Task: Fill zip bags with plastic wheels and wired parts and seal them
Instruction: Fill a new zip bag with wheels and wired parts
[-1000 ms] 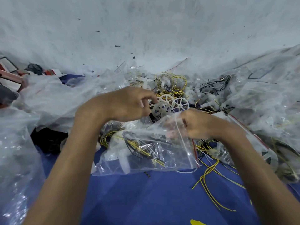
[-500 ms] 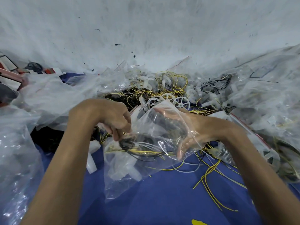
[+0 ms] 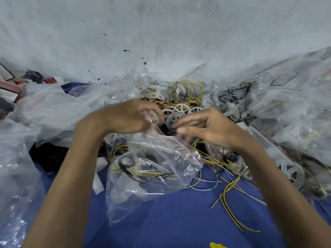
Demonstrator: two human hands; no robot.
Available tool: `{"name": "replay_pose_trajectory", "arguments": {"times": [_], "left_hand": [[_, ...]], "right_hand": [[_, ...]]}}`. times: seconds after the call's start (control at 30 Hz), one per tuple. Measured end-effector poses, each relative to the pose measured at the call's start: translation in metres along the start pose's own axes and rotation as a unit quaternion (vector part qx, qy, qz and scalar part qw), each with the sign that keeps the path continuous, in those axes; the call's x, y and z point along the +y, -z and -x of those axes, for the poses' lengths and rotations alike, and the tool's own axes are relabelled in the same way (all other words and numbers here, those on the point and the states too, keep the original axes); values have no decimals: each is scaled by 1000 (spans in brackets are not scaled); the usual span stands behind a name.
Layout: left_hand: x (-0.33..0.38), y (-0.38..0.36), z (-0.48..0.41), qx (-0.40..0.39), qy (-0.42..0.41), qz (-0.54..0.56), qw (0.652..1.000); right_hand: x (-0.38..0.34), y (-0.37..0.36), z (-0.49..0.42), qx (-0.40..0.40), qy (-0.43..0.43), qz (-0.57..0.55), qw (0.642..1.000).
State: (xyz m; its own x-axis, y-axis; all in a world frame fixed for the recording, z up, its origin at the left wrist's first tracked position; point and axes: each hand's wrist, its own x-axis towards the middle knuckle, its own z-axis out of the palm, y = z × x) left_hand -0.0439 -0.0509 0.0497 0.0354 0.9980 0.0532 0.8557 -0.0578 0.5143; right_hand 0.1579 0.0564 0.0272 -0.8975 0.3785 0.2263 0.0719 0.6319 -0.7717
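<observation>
Both hands have risen to the bag [image 3: 154, 169] mouth: left hand [image 3: 130, 117] pinches it, right hand [image 3: 202, 129] pinches a wheel [image 3: 174, 119], blurred. Next: drop it in.

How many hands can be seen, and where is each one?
2. The left hand grips the upper edge of the clear zip bag; the right hand is beside it at the bag's mouth, just below the white wheels.
</observation>
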Motion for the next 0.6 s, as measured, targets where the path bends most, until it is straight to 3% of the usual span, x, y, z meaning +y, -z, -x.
{"name": "replay_pose_trajectory", "arguments": {"times": [0.07, 0.1, 0.2, 0.4, 0.53, 0.6], "left_hand": [[-10, 6, 5, -29, 14, -38, 999], [-15, 9, 8, -36, 23, -47, 998], [-27, 19, 15, -37, 49, -37, 997], [-38, 29, 26, -38, 58, -47, 996], [-43, 31, 26, -2, 53, -47, 997], [-49, 31, 24, 33, 59, -44, 997]], "right_hand": [[19, 12, 0, 112, -12, 5, 994], [29, 15, -1, 123, -23, 46, 991], [55, 5, -10, 36, -69, 203, 976], [95, -59, -24, -30, -53, 245, 968], [95, -43, -21, 88, -65, 300, 948], [89, -26, -19, 174, -102, 207, 957]]}}
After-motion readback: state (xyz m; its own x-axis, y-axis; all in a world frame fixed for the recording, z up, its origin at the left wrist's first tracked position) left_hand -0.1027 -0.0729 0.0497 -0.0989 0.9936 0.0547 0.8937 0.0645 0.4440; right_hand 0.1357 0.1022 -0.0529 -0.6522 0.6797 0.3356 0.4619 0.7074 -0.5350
